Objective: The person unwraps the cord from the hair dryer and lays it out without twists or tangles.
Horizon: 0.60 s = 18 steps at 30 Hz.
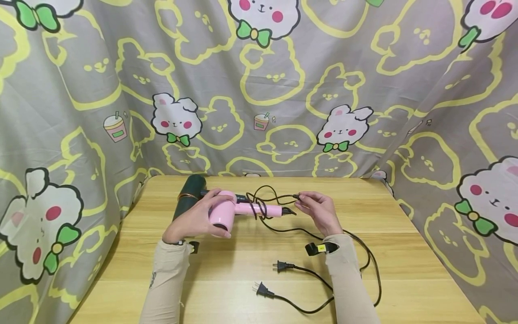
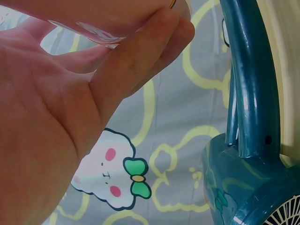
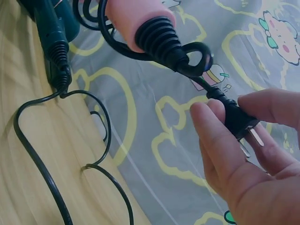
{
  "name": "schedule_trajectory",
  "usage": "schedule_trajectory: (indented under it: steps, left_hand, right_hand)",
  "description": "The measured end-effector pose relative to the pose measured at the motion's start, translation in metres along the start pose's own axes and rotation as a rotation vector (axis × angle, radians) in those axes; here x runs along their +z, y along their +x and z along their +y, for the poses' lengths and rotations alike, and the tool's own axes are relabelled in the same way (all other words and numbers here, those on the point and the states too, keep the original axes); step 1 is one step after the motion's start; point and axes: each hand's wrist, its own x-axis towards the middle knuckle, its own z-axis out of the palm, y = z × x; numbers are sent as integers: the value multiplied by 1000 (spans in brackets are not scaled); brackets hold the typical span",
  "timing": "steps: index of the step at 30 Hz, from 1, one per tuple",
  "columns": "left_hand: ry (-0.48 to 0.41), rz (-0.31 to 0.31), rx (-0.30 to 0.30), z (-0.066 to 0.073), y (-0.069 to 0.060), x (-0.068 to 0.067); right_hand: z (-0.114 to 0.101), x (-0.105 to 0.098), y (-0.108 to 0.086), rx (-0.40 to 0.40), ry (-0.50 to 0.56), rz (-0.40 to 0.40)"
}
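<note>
My left hand (image 1: 193, 221) holds the barrel of a pink hair dryer (image 1: 223, 211), thumb on the near side and fingers over the far side. Black cord loops (image 1: 259, 208) wind round its pink handle. In the right wrist view, my right hand (image 3: 253, 164) pinches a black two-prong plug (image 3: 236, 117) between thumb and fingers, just past the handle's ribbed cord end (image 3: 159, 42). Behind the left hand lies a dark green hair dryer (image 1: 191, 193); its glossy body and handle (image 2: 258, 84) show at the right of the left wrist view.
Two more black plugs, one farther (image 1: 285, 266) and one nearer (image 1: 264, 290), lie on the wooden table (image 1: 226, 279). Their black cords (image 1: 374, 261) curve round beneath and beyond the right forearm. A patterned grey curtain (image 1: 283, 81) surrounds the table's back and sides.
</note>
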Motion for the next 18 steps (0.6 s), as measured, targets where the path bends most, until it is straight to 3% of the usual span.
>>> schedule_trajectory:
  steps: [12,18]
  left_hand:
    - [9,-5,-5,-1,-1,0]
    - [10,-4,-8,-2,0,1]
  right_hand:
    - [-10,5,-6,-121,110,-35]
    - [-15,9,-9,-137,123,-61]
